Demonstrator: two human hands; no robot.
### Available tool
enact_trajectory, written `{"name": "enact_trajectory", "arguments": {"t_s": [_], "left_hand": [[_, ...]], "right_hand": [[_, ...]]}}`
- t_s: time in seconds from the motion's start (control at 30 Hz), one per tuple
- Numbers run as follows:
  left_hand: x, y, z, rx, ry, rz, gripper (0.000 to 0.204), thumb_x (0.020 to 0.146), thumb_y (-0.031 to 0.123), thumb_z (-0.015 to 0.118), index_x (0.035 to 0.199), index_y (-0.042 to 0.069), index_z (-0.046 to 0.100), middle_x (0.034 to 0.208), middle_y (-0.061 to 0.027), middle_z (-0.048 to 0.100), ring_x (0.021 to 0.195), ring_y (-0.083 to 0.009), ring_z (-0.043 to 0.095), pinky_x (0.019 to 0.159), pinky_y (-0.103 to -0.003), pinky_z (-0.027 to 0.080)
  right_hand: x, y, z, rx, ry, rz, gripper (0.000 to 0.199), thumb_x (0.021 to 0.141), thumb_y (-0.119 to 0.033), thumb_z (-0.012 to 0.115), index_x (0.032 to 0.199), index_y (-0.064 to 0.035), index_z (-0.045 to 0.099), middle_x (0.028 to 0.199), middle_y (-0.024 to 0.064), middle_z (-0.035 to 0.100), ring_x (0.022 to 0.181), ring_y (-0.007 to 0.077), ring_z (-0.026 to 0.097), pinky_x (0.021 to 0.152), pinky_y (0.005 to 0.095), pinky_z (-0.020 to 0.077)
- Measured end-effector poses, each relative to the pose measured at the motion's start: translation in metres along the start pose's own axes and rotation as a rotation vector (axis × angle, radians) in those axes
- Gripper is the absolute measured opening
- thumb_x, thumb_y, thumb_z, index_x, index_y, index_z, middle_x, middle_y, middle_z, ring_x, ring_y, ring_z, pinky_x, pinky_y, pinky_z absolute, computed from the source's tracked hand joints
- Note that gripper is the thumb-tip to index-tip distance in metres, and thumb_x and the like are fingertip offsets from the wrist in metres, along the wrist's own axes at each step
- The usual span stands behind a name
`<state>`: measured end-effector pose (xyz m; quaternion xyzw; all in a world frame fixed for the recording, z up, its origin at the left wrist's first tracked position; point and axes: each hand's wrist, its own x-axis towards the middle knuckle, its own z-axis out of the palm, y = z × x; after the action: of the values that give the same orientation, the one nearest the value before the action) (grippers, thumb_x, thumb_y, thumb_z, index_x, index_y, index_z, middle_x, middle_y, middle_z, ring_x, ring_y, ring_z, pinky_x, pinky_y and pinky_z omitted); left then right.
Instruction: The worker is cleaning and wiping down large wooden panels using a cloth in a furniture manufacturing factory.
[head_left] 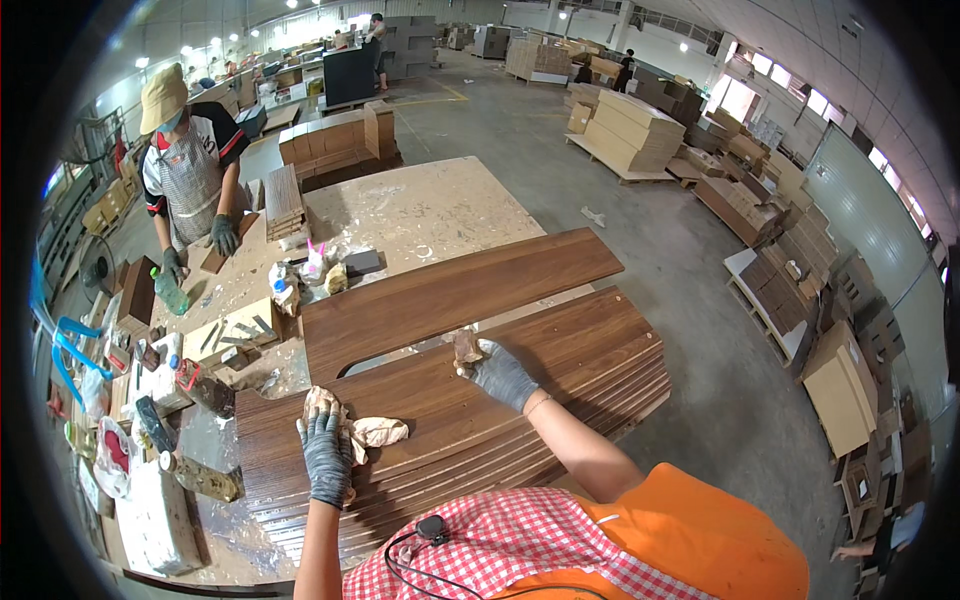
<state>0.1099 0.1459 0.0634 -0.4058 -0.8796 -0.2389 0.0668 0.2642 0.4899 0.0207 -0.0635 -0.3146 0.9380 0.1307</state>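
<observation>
My left hand (326, 460), in a grey knit glove, is closed over a crumpled pale cloth (380, 432) on a dark brown wood-grain board (430, 400). Part of the cloth spills out to the right of the hand. My right hand (503, 375), gloved alike, grips a brown-stained wad (467, 350), perhaps a rag or sponge, at the far edge of the same board. That board tops a stack of similar boards (590, 415) whose edges step toward me. Beyond it lies another long brown board (460, 285), parted from the stack by a gap.
A worktable (430, 205) spattered with pale marks extends behind the boards. Bottles, including a clear one (200, 478) with brown liquid, crowd its left side. Across the table a co-worker (190, 170) in dark gloves handles a small brown board. Pallets of cartons (630, 135) stand right of the aisle.
</observation>
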Motion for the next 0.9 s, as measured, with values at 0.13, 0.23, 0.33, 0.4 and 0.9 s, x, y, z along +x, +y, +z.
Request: {"name": "enact_trajectory", "arguments": {"t_s": [0.13,0.23,0.33,0.4,0.9], "left_hand": [[-0.001,0.011,-0.013,-0.068,0.006,-0.007,0.042,0.085,0.016,0.056,0.127,0.009,0.056,0.137,-0.0168,0.046,0.131,-0.0327,0.037,0.114,-0.05,0.015],[-0.001,0.014,-0.015,-0.089,-0.005,-0.008,0.042,0.084,0.017,0.058,0.126,0.01,0.057,0.134,-0.0164,0.048,0.13,-0.0329,0.037,0.114,-0.049,0.014],[-0.001,0.014,-0.016,-0.09,-0.006,-0.011,0.047,0.082,0.024,0.063,0.126,0.009,0.057,0.134,-0.0163,0.049,0.13,-0.0335,0.037,0.114,-0.049,0.014],[0.0,0.014,-0.017,-0.097,-0.008,-0.013,0.051,0.08,0.03,0.066,0.127,0.01,0.056,0.135,-0.0164,0.048,0.131,-0.034,0.036,0.114,-0.049,0.013],[-0.002,0.007,-0.016,0.017,-0.195,0.029,0.088,0.073,0.047,0.07,0.142,0.005,0.035,0.15,-0.0201,0.026,0.141,-0.0354,0.016,0.115,-0.051,0.006]], "right_hand": [[0.0,0.0,0.001,0.003,-0.006,-0.001,0.024,0.098,-0.011,0.039,0.116,0.0011,0.049,0.111,0.0121,0.057,0.103,0.0244,0.057,0.092,0.0391,0.0514],[-0.001,-0.001,0.005,-0.258,0.017,-0.049,0.024,0.099,-0.012,0.038,0.115,0.0011,0.05,0.11,0.012,0.057,0.102,0.0246,0.057,0.091,0.0391,0.0518],[-0.001,-0.001,0.006,-0.17,0.018,-0.024,0.026,0.099,-0.013,0.036,0.115,0.0008,0.051,0.109,0.0123,0.058,0.101,0.025,0.058,0.09,0.0385,0.0523],[-0.002,-0.001,0.01,-0.083,0.03,-0.019,0.027,0.1,-0.015,0.034,0.114,0.0002,0.052,0.107,0.0123,0.058,0.099,0.0256,0.059,0.088,0.038,0.0528],[-0.002,0.0,0.008,-0.371,-0.003,-0.081,0.027,0.1,-0.017,0.035,0.116,-0.0011,0.051,0.112,0.0126,0.057,0.101,0.0266,0.058,0.09,0.0377,0.052]]}}
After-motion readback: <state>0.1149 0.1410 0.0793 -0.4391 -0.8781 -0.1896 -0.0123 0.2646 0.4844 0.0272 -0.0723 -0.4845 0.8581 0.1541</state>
